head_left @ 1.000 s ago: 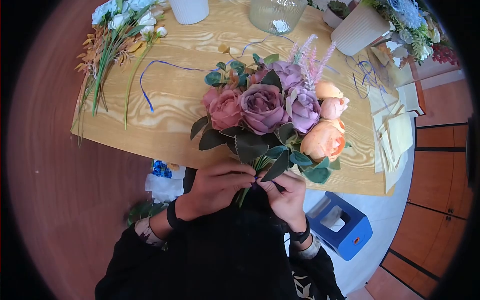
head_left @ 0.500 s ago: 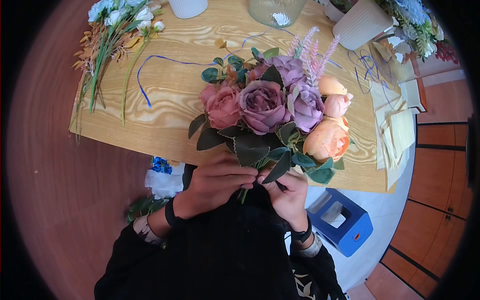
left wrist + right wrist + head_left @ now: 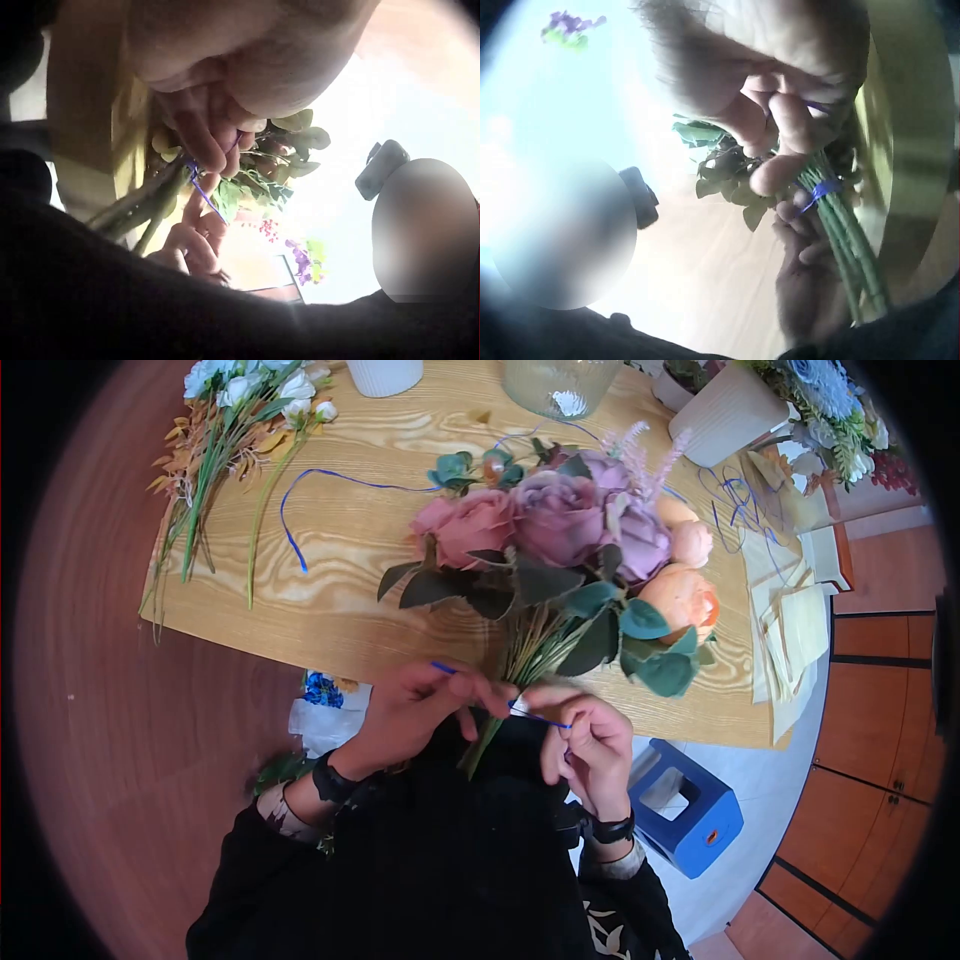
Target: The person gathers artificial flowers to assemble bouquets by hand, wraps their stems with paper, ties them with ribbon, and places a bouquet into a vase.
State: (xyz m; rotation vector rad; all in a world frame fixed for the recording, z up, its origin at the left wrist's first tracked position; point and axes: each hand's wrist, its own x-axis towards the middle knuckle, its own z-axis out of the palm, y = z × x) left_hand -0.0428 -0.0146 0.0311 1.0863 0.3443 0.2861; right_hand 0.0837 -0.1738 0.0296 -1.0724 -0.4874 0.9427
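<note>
A bouquet of artificial flowers (image 3: 560, 520), with pink, mauve and peach blooms, lies heads toward the table with its stems (image 3: 530, 650) pointing back at the body. Blue ribbon (image 3: 825, 188) circles the green stems in a narrow band. My left hand (image 3: 420, 705) is at the left of the stems, fingers pinching one end of the ribbon. To the right, my right hand (image 3: 595, 740) pinches the other end, which runs taut from the stems to its fingertips. In the left wrist view both ribbon ends leave a knot (image 3: 192, 166) close to the fingers.
Loose flower stems (image 3: 205, 490) lie at the table's left, near a long blue ribbon (image 3: 350, 480). A glass vase (image 3: 560, 385) and white pots (image 3: 725, 415) stand at the back. Wrapping paper (image 3: 790, 640) is at the right edge; a blue stool (image 3: 690, 810) stands below.
My hands have drawn apart from the stems, right hand moving right, pulling ribbon ends out between them. The bouquet has shifted up and right and tilted, showing more stem.
</note>
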